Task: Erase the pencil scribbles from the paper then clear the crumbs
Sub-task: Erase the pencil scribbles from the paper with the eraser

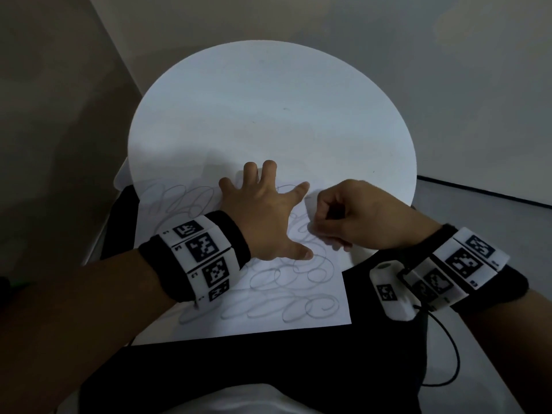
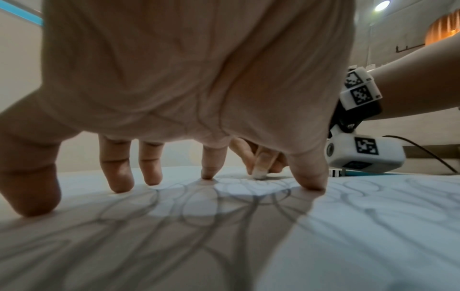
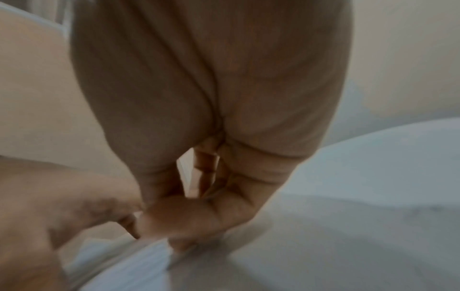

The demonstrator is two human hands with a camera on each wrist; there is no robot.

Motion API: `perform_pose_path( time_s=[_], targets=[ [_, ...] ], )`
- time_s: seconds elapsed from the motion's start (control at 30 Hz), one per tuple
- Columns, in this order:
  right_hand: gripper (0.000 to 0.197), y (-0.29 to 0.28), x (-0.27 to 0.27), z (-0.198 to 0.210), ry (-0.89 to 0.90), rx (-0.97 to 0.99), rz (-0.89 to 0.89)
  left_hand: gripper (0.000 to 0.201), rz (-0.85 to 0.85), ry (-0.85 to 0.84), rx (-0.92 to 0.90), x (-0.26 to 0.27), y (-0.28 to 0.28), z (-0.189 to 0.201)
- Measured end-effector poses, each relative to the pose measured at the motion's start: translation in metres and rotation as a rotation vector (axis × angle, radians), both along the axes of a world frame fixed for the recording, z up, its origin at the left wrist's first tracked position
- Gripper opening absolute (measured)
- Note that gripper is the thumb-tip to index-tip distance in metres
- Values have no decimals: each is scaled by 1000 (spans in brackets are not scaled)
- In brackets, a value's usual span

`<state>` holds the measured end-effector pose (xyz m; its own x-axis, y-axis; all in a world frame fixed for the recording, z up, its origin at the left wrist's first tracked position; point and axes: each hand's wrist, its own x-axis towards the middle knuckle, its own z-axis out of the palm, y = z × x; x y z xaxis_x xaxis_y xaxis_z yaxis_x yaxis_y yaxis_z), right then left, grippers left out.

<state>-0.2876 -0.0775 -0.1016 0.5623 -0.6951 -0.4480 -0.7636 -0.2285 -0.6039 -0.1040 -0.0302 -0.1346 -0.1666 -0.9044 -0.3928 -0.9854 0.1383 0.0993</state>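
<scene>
From the head view we see our left hand spread flat on the sheet of paper, its fingers straight and apart, pressing the sheet onto the round white counter. The paper lies at the near edge of the counter, its near part overhanging toward our lap, and looping pencil scribbles cover much of it. Just beside the left thumb, our right hand sits with its fingers curled together, their tips down on the paper; what they clamp is hidden here. Both wrists carry white bands printed with black square markers.

From the left wrist view, we look under the palm of the left hand: the fingertips stand on the paper, well spread. Beyond them the right hand's fingers pinch a small white eraser, whose end touches the paper among the scribbles.

The right wrist view is blurred. We make out the right hand with its fingers bunched tightly together, low over the pale paper; the eraser itself cannot be told here.
</scene>
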Motion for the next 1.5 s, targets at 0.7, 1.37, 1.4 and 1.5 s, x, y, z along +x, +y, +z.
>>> perform_pose_path(
  time_s=[0.7,1.37,1.4,1.5],
  targets=[
    [20,-8,-2,-2,23,-142,-60,115,20,18,11,3,-4,0],
    [20,-5,-5,1,50,-4,1,115,32,20,23,4,-6,2],
    [20,-7,-5,0,48,-83,-23,115,35,21,25,5,-6,2],
    [21,-7,-5,1,32,-79,-33,116,41,23,24,5,-7,1]
  ],
)
